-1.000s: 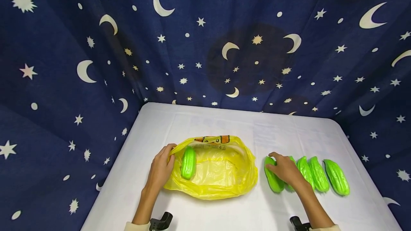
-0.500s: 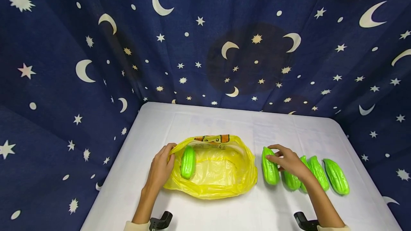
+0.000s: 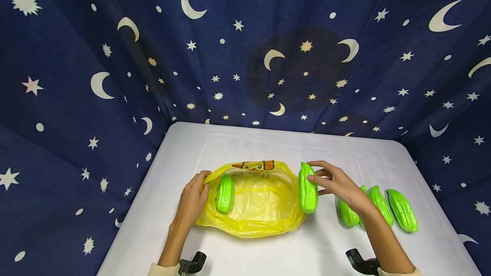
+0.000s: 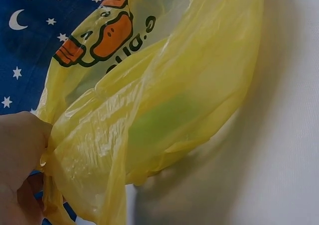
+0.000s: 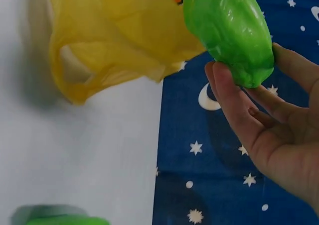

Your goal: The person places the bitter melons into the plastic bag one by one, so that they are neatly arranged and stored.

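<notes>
A yellow plastic bag point(image 3: 253, 230) lies mouth open on the white table, a cartoon face printed inside its far wall. My left hand point(image 3: 193, 199) grips the bag's left rim; in the left wrist view the film bunches at the fingers point(image 4: 30, 135). Inside, against the left wall, rests one glossy, ribbed green cucumber point(image 3: 225, 194). Another green cucumber point(image 3: 308, 191) is pinched between thumb and fingers of my right hand point(image 3: 337, 184), held upright and overlapping the bag's right rim. The right wrist view shows this cucumber point(image 5: 234, 31) gripped near one end, raised beside the bag.
Several more green cucumbers point(image 3: 402, 211) lie in a row on the right of the table, partly behind my right forearm. White cloth covers the table point(image 3: 264, 139). A dark blue curtain point(image 3: 245, 54) with moons and stars hangs around the back and sides.
My right hand has picked the leftmost cucumber from the row and carried it up and left to the bag's right rim. The left hand and bag have stayed still.
</notes>
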`<state>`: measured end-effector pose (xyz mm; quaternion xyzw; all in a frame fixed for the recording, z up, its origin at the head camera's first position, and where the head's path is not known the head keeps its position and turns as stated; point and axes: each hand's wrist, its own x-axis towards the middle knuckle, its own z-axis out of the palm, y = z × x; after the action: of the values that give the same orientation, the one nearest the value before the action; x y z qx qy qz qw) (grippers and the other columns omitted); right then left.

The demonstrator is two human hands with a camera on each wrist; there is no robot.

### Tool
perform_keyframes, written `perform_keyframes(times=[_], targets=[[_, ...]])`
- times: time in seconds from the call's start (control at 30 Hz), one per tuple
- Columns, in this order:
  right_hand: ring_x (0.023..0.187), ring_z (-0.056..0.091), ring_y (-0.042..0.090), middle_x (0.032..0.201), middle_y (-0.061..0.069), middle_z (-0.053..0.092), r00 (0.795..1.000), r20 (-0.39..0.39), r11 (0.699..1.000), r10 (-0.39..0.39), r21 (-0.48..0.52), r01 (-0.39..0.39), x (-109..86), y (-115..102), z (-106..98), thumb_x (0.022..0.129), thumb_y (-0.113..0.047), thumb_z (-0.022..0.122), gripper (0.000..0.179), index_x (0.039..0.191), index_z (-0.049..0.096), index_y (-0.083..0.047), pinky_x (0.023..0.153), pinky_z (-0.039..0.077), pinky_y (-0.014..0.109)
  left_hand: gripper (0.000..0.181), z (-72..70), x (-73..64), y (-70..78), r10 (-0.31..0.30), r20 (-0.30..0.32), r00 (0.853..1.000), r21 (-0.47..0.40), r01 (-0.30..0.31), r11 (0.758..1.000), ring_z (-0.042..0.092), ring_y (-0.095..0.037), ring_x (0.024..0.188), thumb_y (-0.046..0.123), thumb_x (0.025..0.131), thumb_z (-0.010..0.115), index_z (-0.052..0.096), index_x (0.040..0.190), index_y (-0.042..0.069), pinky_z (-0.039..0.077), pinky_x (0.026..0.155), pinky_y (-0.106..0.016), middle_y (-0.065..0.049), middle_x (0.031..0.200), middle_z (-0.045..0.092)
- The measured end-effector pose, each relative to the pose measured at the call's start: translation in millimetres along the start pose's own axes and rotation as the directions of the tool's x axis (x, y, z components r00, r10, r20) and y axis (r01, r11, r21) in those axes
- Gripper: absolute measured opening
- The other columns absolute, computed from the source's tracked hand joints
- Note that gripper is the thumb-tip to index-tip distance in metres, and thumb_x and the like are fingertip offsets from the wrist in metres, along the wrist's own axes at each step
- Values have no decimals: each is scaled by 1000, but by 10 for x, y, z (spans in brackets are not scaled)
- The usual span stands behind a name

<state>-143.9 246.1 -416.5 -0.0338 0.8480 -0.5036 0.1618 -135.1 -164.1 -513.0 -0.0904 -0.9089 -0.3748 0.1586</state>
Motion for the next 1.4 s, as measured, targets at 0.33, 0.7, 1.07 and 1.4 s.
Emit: perform_keyframes(times=[0.33, 0.7, 1.07, 1.4], targets=[[96, 65, 28, 115, 19, 60, 995, 77, 997, -57, 62, 52, 92, -198, 212, 95, -31, 68, 58, 143, 45, -7, 75, 59, 41, 30, 17, 4, 8, -4, -5, 1000, -10, 4, 1000, 66, -22, 88, -3, 93, 64, 64, 120, 10, 54, 72, -40, -7, 105, 68], [94, 64, 27, 113, 19, 58, 977, 185, 992, -106, 92, 90, 255, -259, 539, 96, -27, 68, 55, 142, 48, -7, 73, 59, 42, 30, 29, 4, 18, -8, 12, 1000, -16, 8, 1000, 66, -21, 91, -2, 94, 62, 63, 121, 12, 55, 74, -39, -5, 107, 68], [86, 65, 25, 106, 15, 58, 970, 222, 994, -99, 76, 84, 416, -201, 887, 94, -27, 70, 53, 140, 51, -7, 70, 59, 46, 28, 45, 10, 47, -2, 18, 1000, -30, 3, 1000, 66, -21, 92, -3, 94, 62, 63, 120, 9, 55, 76, -39, -6, 105, 68], [84, 63, 23, 103, 18, 54, 983, 175, 987, -56, 156, 28, 583, -170, 1221, 95, -22, 69, 53, 141, 50, -4, 72, 58, 51, 28, 77, 19, 43, 8, 9, 1000, -16, -8, 1000, 66, -21, 90, -3, 94, 62, 64, 119, 9, 55, 74, -38, -6, 104, 68]])
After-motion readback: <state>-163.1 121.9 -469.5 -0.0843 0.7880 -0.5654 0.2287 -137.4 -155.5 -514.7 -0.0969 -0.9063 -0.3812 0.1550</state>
